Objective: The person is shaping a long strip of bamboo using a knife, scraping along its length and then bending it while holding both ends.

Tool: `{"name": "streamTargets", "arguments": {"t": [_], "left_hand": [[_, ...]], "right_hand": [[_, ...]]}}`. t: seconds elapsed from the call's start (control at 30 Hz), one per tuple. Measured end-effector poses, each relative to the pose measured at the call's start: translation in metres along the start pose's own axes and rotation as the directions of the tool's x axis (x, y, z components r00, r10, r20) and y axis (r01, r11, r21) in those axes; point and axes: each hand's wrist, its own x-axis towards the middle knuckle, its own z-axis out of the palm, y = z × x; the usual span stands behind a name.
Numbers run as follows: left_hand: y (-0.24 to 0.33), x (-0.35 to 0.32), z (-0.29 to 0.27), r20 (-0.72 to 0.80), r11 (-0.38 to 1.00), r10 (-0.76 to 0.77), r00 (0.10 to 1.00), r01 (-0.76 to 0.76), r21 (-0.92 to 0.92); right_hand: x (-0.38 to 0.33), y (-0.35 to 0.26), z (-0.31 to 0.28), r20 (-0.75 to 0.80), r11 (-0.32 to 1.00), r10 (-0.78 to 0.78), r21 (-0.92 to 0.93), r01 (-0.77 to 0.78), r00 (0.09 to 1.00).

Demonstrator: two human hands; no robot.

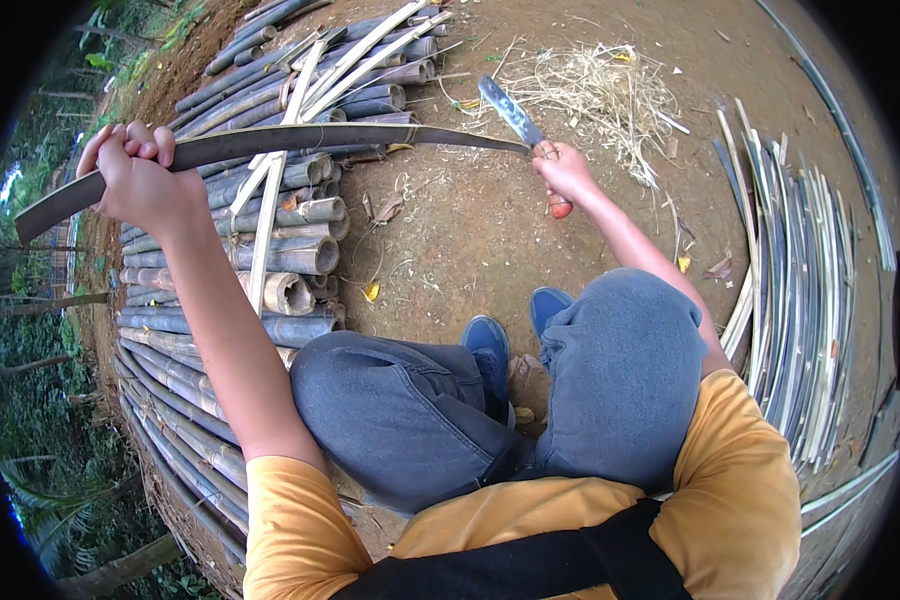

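My left hand (138, 178), raised at the left, is wrapped round a long dark bamboo strip (300, 140). The strip runs across to the right, bending slightly, and its thin far end meets the base of a knife blade. That broad-bladed machete (510, 108) is in my right hand (565, 170), with the blade slanting up and to the left. Its orange-red handle shows below my closed fingers. Whether the blade's edge bites into the strip's end, I cannot tell.
Stacked bamboo poles (290, 257) lie at the left, with pale split strips (360, 65) across them. Fibrous shavings (610, 95) cover the dirt at the far side. A bundle of thin bamboo strips (795, 300) lies at the right. My knees are bent in front of me.
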Motion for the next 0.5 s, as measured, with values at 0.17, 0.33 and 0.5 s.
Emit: {"name": "streamTargets", "arguments": {"t": [0.17, 0.33, 0.5], "left_hand": [[-0.002, 0.000, 0.000, -0.117, 0.998, -0.031, 0.993, 0.037, 0.050], [-0.001, -0.002, 0.001, -0.119, 0.998, -0.013, 0.993, 0.020, 0.058], [-0.001, -0.003, -0.002, -0.117, 0.998, -0.003, 0.993, 0.011, 0.064]], "right_hand": [[-0.017, -0.035, -0.022, 0.090, 0.953, -0.241, 0.209, 0.218, 0.966], [-0.044, -0.064, -0.010, 0.177, 0.982, -0.156, -0.074, 0.172, 0.972], [-0.054, -0.050, 0.010, 0.187, 0.895, -0.314, -0.270, 0.356, 0.931]]}}
